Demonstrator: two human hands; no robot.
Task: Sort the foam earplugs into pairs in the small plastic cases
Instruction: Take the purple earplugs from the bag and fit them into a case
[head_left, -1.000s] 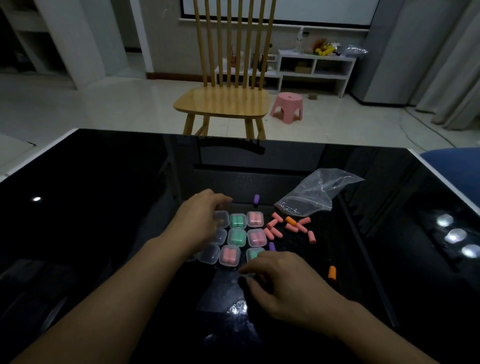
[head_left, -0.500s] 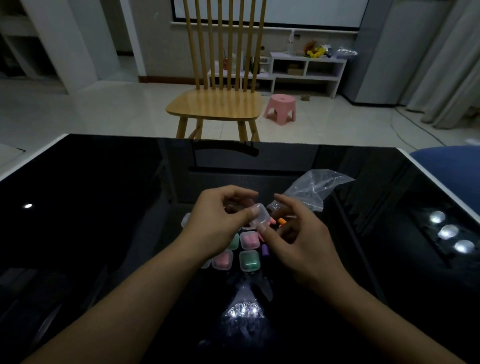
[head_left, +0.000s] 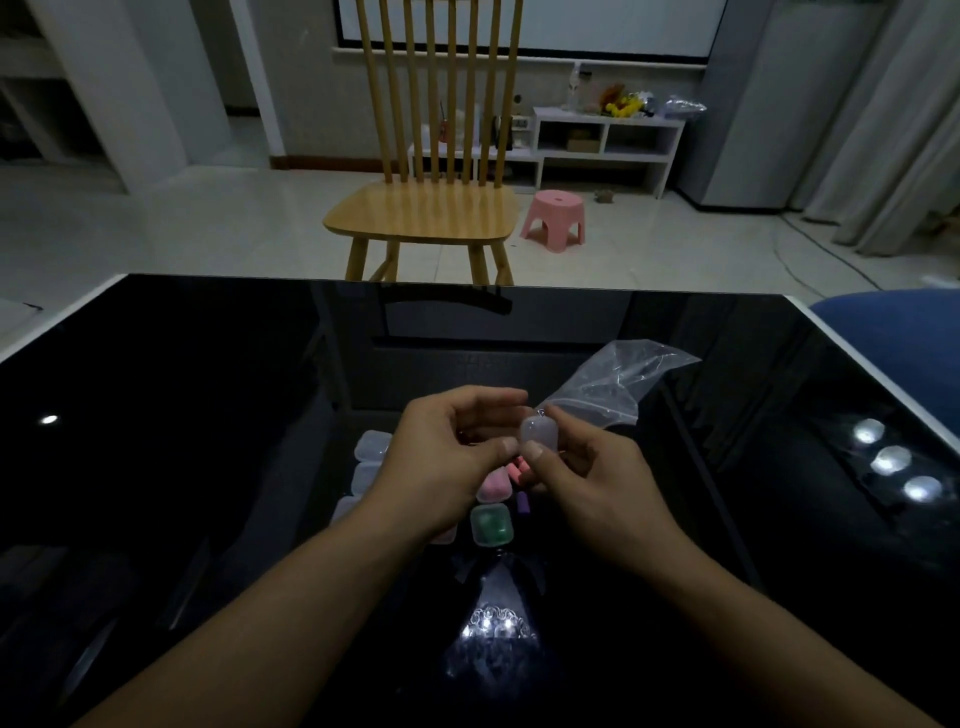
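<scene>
Item: one small clear plastic case, raised above the black glossy tabletop, held between both hands at mid-frame. Left hand: curled grip, thumb tip against the case's lower left edge, fingers arched over the top behind it. Right hand: narrow pinch grip, thumb on the case's lower front, forefinger on its top edge. Whether the case is open or closed, and what it contains, cannot be told in the dim light. Beneath the hands, on the tabletop: a cluster of further small cases, partly hidden; a case with green contents nearest the viewer, a case with pink contents just beyond it, and pale clear cases showing to the left of the left wrist. Loose earplugs: one purple earplug just right of the green-filled case; pink earplugs glimpsed between the two hands. Clear plastic bag, crumpled, lying just beyond the right hand. Beyond the far tabletop edge: wooden slat-back chair, pink stool, white low shelf unit.
</scene>
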